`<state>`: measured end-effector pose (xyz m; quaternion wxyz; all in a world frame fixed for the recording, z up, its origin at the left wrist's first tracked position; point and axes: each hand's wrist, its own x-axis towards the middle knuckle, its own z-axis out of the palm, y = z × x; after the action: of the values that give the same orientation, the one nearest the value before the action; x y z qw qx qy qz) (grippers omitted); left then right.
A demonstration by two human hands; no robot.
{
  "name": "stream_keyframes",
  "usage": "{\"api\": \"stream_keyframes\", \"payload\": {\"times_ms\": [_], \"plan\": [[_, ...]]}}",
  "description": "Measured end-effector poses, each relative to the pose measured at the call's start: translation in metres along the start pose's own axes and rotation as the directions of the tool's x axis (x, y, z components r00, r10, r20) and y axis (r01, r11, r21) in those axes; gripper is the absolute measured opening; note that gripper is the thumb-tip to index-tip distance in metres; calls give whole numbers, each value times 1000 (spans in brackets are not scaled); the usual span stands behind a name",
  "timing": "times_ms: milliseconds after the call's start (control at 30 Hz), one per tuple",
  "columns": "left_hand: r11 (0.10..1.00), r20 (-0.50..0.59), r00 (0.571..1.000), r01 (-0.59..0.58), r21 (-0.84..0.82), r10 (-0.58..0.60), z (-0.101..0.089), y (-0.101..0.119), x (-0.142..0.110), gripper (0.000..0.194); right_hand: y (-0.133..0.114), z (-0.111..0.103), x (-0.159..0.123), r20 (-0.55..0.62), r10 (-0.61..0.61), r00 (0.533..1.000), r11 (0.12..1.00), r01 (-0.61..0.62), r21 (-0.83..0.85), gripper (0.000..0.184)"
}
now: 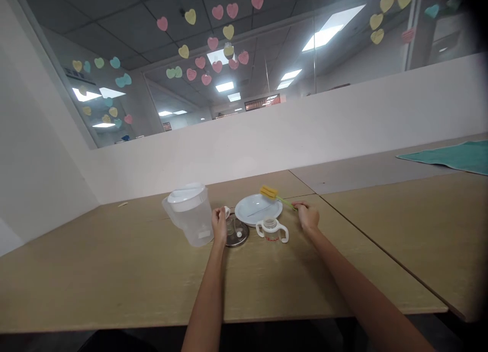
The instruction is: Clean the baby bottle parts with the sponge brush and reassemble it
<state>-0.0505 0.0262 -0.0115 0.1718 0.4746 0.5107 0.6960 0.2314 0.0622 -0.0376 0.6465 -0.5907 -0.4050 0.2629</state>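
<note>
My right hand (307,215) is closed around the thin green handle of a sponge brush (269,192). Its yellow head is over the far right rim of a white bowl (244,221). My left hand (218,226) grips a small white piece (227,212) that looks like a bottle cap, partly hidden by the fingers. Below and beside that hand lies a dark, round, shiny dish (236,241), with a small white knob and a thin tube showing over it. A clear baby bottle (271,232) with two white handles and red print stands uncapped between my hands, in front of the bowl.
A translucent plastic pitcher (196,217) with a white lid stands left of my left hand. The wooden table (114,270) has a seam running along its right part. A teal cloth (457,156) lies at the far right. Behind rises a white wall (305,130) with a window.
</note>
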Motion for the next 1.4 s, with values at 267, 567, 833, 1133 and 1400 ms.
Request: {"api": "stream_keyframes", "payload": {"times_ms": [267, 567, 833, 1133, 1400], "plan": [[855, 72, 963, -265, 445, 260, -6, 5, -12, 53, 2, 3, -1, 18, -7, 1000, 1000, 7, 1, 28], [830, 166, 926, -378, 409, 340, -6, -1, -10, 60, 2, 4, 0, 16, -16, 1000, 1000, 16, 14, 27], [458, 230, 910, -377, 805, 345, -11, 4, -15, 28, 5, 5, 1, 21, -36, 999, 999, 35, 27, 27], [338, 310, 938, -345, 876, 153, -11, -4, -18, 38, 3, 4, 0, 28, -29, 999, 999, 28, 20, 27], [365, 297, 949, -315, 876, 108, -12, -3, -18, 32, 2, 5, 0, 45, -10, 999, 999, 8, 45, 26]]}}
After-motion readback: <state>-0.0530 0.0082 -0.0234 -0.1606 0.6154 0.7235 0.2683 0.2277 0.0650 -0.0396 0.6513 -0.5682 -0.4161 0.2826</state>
